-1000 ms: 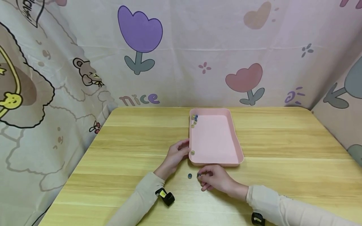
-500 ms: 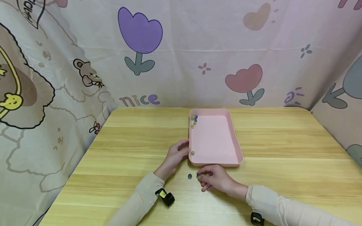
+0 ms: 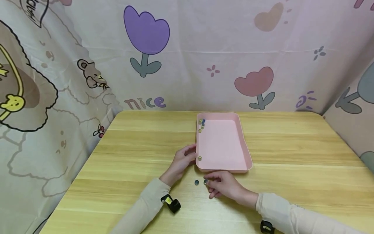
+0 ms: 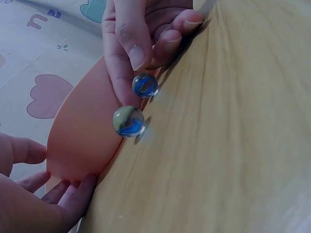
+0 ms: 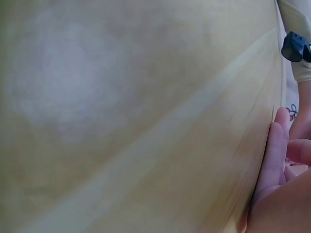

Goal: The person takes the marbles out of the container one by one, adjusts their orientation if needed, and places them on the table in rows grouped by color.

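Observation:
In the head view, my left hand rests its fingertips against the outer left wall of a pink tray. The left wrist view has those fingers touching the wall from outside. Before the tray's front edge, my right hand lies low over the table, thumb and index finger apart beside a clear marble with blue swirls. That marble sits on the wood just past the thumb tip, the index finger behind it. A second marble, green and blue, lies left of it. The right wrist view shows no marble.
Several yellow and blue marbles cluster in the tray's far left corner. A lone yellowish marble lies near its front left corner. The wooden table ends at a printed cloth backdrop.
The marble at my right fingertips shows more fully as thumb and index part slightly. My left hand and the tray stay in place; the head view shifts a little.

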Demonstrator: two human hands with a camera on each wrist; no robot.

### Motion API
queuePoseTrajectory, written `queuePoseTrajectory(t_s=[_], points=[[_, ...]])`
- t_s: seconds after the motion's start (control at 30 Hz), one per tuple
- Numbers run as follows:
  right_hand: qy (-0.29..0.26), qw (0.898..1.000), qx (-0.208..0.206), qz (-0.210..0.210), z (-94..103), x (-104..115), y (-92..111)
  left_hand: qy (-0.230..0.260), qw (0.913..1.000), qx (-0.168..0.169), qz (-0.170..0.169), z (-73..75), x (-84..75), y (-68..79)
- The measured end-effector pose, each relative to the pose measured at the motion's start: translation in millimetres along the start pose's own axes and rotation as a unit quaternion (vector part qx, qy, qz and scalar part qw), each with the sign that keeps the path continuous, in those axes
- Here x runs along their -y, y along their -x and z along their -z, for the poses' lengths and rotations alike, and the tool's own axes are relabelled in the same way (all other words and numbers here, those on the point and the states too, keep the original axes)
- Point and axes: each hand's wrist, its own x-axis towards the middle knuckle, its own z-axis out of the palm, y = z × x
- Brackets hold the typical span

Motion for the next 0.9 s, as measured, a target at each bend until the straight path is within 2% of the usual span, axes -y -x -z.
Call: queuePoseTrajectory(t_s=[0.27, 0.53, 0.7, 0.9], points=[[0.002, 1.000, -0.007, 0.015, 3.2, 3.3, 6.0, 0.003, 1.0000, 0.000, -0.003, -0.6, -1.0, 0.2], [0.000, 0.999, -0.043, 0.018, 16.9, 6.1, 15.9, -0.003, 1.0000, 0.000, -0.003, -0.8, -0.5, -1.0], [0.002, 0.998, -0.037, 0.045, 25.6, 12.9, 22.0, -0.007, 1.0000, 0.001, -0.005, -0.1, 0.3, -1.3], [0.037, 0.997, -0.044, 0.056, 31.5, 24.9, 25.4, -0.005, 1.0000, 0.001, -0.006, -0.7, -0.1, 0.5]])
